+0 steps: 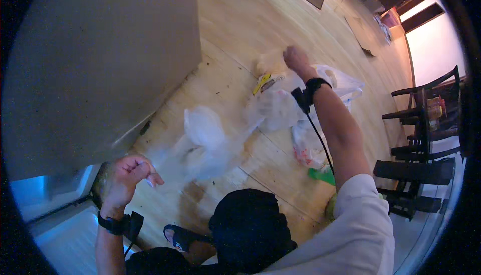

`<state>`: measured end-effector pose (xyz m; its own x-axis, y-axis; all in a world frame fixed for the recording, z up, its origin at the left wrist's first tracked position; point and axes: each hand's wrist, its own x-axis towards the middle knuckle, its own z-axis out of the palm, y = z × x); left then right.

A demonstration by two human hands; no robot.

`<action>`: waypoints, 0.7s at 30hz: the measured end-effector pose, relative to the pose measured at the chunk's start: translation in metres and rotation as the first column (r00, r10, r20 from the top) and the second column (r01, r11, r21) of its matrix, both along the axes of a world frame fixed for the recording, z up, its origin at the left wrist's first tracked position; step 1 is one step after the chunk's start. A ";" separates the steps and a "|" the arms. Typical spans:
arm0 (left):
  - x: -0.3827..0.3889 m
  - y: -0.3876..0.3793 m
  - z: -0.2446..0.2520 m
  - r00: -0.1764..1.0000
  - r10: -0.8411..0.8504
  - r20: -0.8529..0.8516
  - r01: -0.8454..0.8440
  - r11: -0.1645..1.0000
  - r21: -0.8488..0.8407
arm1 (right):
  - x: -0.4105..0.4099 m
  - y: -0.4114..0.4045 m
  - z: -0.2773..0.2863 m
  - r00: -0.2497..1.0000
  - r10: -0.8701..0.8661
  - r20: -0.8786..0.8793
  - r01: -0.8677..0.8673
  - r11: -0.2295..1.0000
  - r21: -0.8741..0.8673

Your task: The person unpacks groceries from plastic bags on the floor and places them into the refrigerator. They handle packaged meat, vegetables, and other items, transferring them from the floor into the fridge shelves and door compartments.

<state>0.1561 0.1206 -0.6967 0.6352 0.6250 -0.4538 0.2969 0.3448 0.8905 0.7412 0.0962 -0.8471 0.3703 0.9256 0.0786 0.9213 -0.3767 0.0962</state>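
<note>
My left hand (131, 175), at the lower left, has its fingers curled around the edge of a translucent plastic bag (210, 151). That bag spreads, blurred, over the wooden floor between my hands. Farther forward, my right hand (297, 61) is a blurred fist above a heap of white plastic bags (280, 107); whether its fingers grip anything is hidden. Beside it lies a clear package (266, 81) with yellow and dark print. A white carrier bag (342, 81) shows its handles just right of my right wrist. Both wrists wear black straps with cables.
The grey side of a large cabinet-like appliance (105, 60) rises on the left. A bag with red print (308, 152) and a green plastic piece (322, 176) lie beneath my right forearm. Dark wooden chairs (421, 117) stand at right. Flat cardboard (359, 36) rests farther off.
</note>
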 end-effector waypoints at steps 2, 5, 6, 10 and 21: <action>0.004 0.002 0.002 0.997 0.032 0.064 -0.031 1.000 -0.002 | 0.018 0.019 0.033 0.991 0.046 -0.129 -0.013 0.969 0.245; -0.005 0.004 -0.005 0.996 0.064 0.063 -0.068 0.995 0.070 | -0.004 0.021 0.105 0.836 0.145 -0.529 0.067 0.930 0.361; -0.005 0.004 -0.006 0.995 0.067 0.072 -0.072 0.995 0.069 | -0.017 0.014 0.136 0.611 0.121 -0.783 0.168 0.946 0.277; 0.000 0.005 0.001 0.983 0.143 0.113 -0.141 0.990 -0.026 | -0.038 -0.018 0.176 0.608 0.419 -0.675 0.013 0.844 0.536; 0.007 0.011 -0.001 0.979 0.122 0.162 -0.113 0.991 -0.065 | -0.205 -0.063 0.187 -0.692 0.450 -0.565 0.352 0.893 0.281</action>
